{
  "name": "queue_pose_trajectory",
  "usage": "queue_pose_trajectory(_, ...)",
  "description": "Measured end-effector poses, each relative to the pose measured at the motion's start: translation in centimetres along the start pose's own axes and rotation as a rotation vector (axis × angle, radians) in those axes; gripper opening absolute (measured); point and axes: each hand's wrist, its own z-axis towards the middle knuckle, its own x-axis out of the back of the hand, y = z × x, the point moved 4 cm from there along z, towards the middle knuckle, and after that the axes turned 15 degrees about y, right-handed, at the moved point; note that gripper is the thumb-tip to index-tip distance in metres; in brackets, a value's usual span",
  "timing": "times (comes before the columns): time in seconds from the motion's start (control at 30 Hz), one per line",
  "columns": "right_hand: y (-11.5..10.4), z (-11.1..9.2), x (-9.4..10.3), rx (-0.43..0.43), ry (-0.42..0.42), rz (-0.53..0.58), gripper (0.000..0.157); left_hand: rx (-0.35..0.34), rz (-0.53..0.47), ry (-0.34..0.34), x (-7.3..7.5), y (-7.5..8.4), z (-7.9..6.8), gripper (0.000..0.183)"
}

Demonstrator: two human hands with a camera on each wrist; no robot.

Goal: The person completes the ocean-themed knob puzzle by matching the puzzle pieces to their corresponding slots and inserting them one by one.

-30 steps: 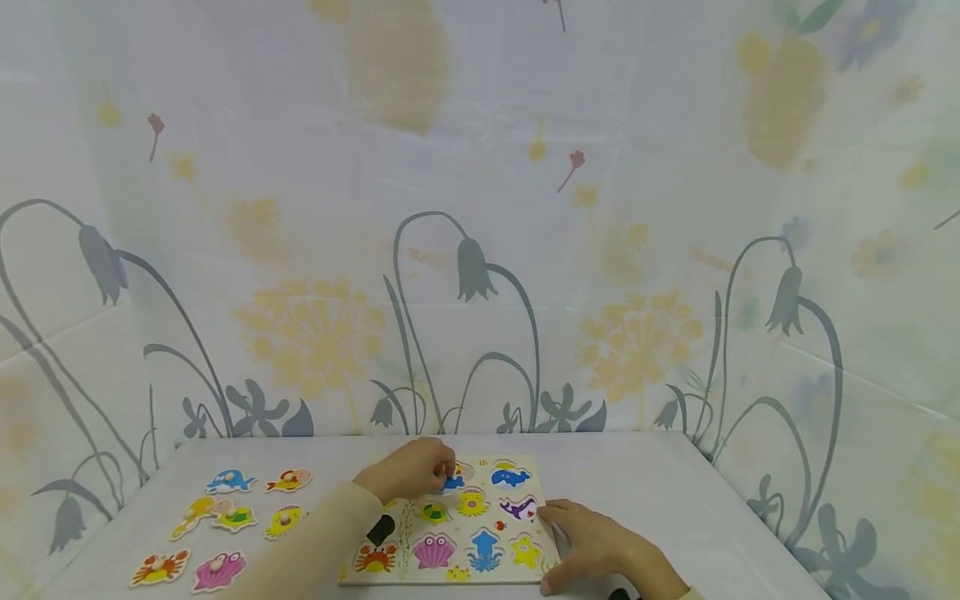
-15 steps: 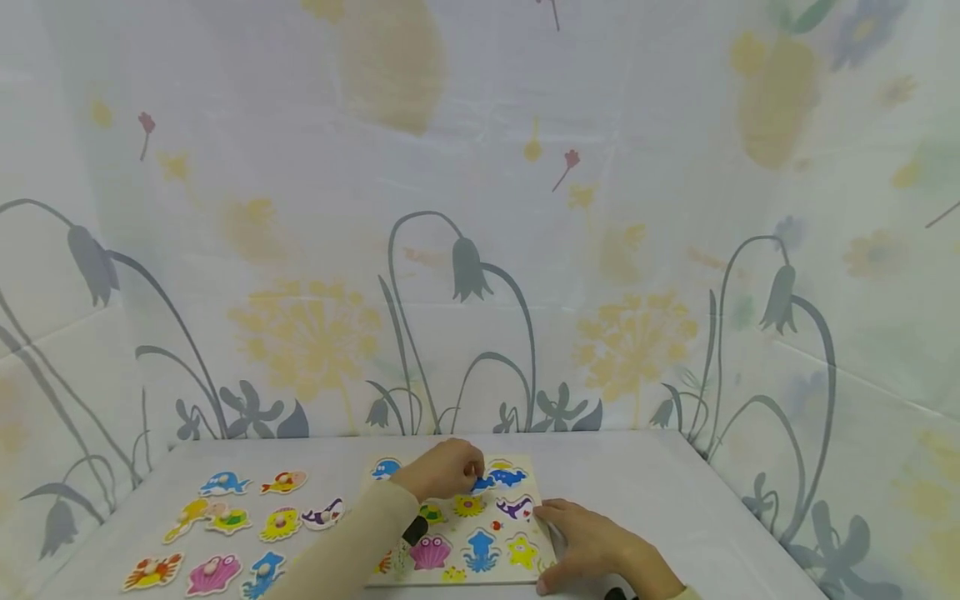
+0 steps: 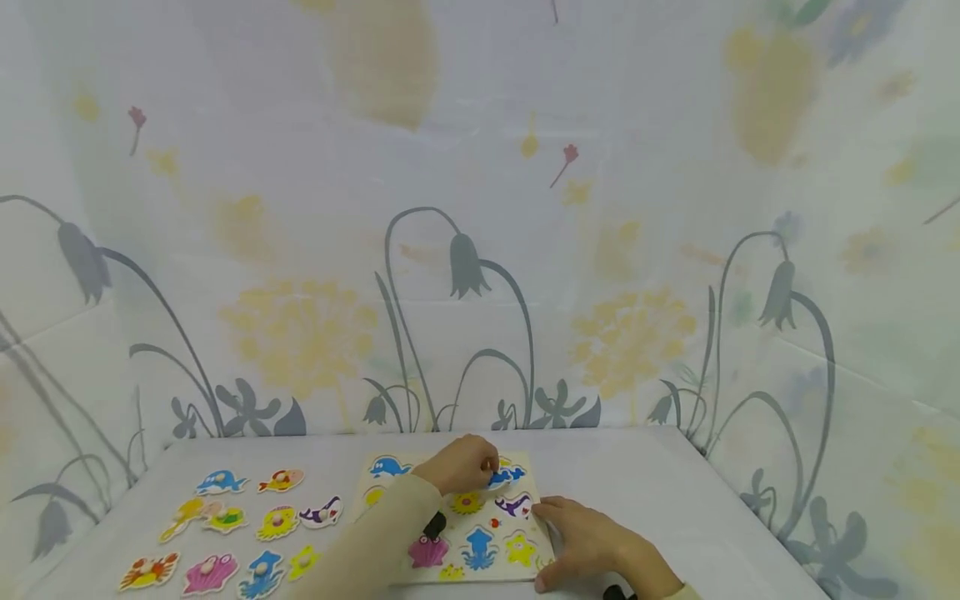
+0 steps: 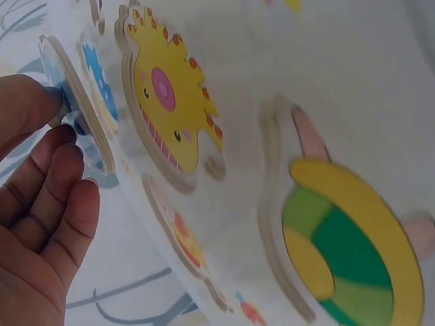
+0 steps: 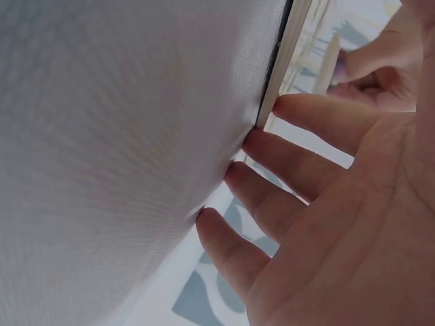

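My left hand (image 3: 461, 464) is over the upper right part of the puzzle board (image 3: 489, 505). In the left wrist view its thumb and fingertips pinch the knob of a blue puzzle piece (image 4: 87, 112), whose flat body stands tilted beside the board. From the head, the hand hides most of that piece, which overlaps the blue whale picture (image 3: 513, 475). My right hand (image 3: 592, 542) lies at the board's right edge, fingers extended and spread. Its fingertips (image 5: 292, 105) meet the board's side and the cloth in the right wrist view.
Several loose knobbed pieces lie on the white table (image 3: 637, 475) at the left, among them a blue whale piece (image 3: 222, 482), a crab piece (image 3: 149, 572), a pink shell piece (image 3: 211, 575) and a squid piece (image 3: 262, 575). A patterned curtain (image 3: 480, 250) hangs behind.
My left hand has moved right across the board's top row with the blue piece, now near the whale picture. The right hand stays at the board's edge. The head view has shifted slightly.
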Motion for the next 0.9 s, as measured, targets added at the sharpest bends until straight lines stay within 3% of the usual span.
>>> queue_pose_trajectory(0.13, 0.2, 0.0, 0.2, -0.002, 0.006, -0.002, 0.093, -0.012, 0.008, 0.016, -0.5, 0.5, 0.8, 0.008)
queue_pose_trajectory(0.43, 0.0, -0.1, 0.2, 0.014, 0.011, 0.006, 0.094, 0.087, 0.031, -0.016, -1.6, 0.3, 1.3, 0.006)
queue_pose_trajectory(0.9, 0.1, -0.2, 0.1, 0.060, 0.012, -0.014, 0.094, 0.059, 0.047, 0.000, -2.3, 0.9, 1.8, 0.005)
